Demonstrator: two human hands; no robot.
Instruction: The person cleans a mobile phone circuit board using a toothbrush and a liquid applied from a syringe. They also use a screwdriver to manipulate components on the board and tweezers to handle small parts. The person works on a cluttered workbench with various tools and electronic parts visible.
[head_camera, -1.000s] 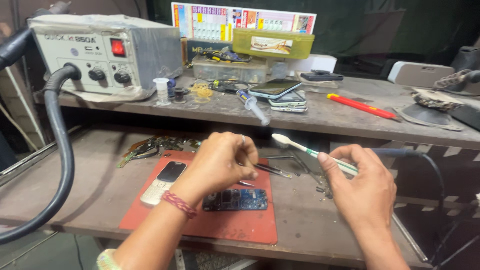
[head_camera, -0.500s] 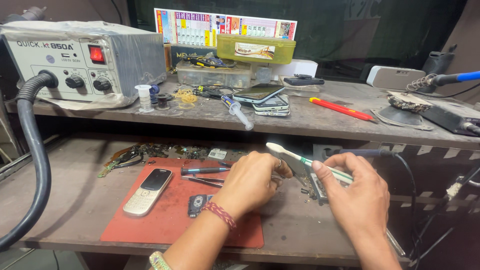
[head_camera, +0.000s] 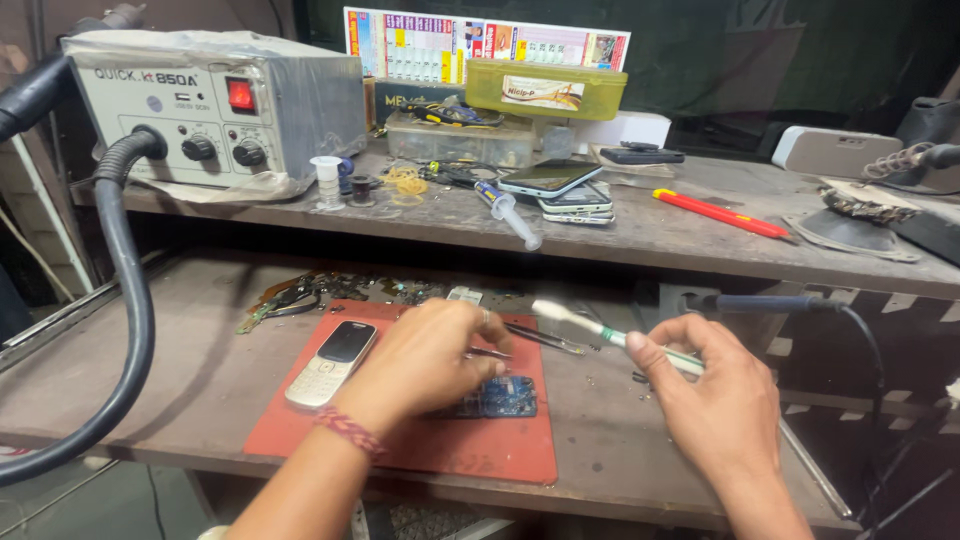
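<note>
A clear tray (head_camera: 460, 140) on the upper shelf held what looked like small tools, while the left hand (head_camera: 430, 355) pinched tweezers (head_camera: 490, 352) over the blue circuit board (head_camera: 497, 397) on the red mat (head_camera: 500, 450), and the right hand (head_camera: 715, 385) gripped a toothbrush (head_camera: 600, 330).

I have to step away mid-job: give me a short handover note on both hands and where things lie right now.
Left hand: closed on tweezers, resting over the blue circuit board on the red mat.
Right hand: grips a toothbrush, bristle end raised above the mat, clear of the board.
Keypad phone: lies face up on the mat's left side, left of the left hand.
Soldering iron: lies behind the right hand, not held.
Done: board is out and on the mat.
Left: the brush has not reached the board; the phone and board are still apart.
</note>
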